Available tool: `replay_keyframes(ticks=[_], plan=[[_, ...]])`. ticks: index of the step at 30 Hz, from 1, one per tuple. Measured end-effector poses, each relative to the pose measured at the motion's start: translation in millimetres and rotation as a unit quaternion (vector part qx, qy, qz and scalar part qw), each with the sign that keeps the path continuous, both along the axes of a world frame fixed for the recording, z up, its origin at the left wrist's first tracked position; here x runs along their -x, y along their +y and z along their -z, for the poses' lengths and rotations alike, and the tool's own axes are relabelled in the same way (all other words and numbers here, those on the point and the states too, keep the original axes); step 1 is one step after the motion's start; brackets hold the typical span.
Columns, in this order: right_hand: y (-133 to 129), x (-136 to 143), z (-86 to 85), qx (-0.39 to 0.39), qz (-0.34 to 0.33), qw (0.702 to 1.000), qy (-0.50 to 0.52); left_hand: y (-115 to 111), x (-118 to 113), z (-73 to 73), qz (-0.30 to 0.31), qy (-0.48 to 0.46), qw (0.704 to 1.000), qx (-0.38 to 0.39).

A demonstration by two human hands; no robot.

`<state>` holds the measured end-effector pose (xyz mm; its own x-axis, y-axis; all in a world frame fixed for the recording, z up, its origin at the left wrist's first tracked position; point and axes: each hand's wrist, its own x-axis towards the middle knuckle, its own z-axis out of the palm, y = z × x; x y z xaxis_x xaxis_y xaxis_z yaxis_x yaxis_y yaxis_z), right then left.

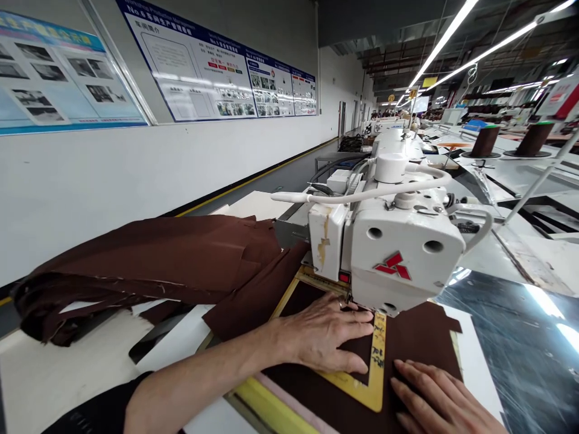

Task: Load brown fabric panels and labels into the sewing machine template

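Observation:
My left hand lies flat with fingers apart on brown fabric inside a yellow template frame that has dark handwriting on it. Its fingertips reach toward the frame's right side, just below the head of a white sewing machine. To the right of the frame, my right hand rests palm down with its fingers stretched out on the brown fabric. The needle area is hidden behind the machine head. Neither hand grips anything.
A thick pile of brown fabric lies left of the machine. Two brown thread cones stand at the back right. A white hose crosses above the machine head. A yellow strip runs along the near side.

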<state>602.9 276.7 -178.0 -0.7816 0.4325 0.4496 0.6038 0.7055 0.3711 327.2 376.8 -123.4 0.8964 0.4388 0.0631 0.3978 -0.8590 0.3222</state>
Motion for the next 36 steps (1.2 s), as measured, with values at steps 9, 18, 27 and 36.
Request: replay_keyframes(ticks=[9, 18, 27, 36], plan=[[-1, 18, -24.9, 0.047, 0.020, 0.999, 0.018, 8, 1, 4.5, 0.002, -0.030, 0.999, 0.037], [-6, 36, -50.8, 0.119, 0.028, 0.990, 0.069, 10, 5, 1.4, 0.023, 0.002, 0.996, 0.082], [-4, 56, -44.1, 0.120, -0.019, 0.988, 0.099, 5, 4, 9.1, -0.006, -0.029, 0.999, 0.040], [-10, 51, -34.4, 0.132, -0.034, 0.982, 0.128, -37, 25, 6.1, 0.031, -0.081, 0.996, -0.020]])
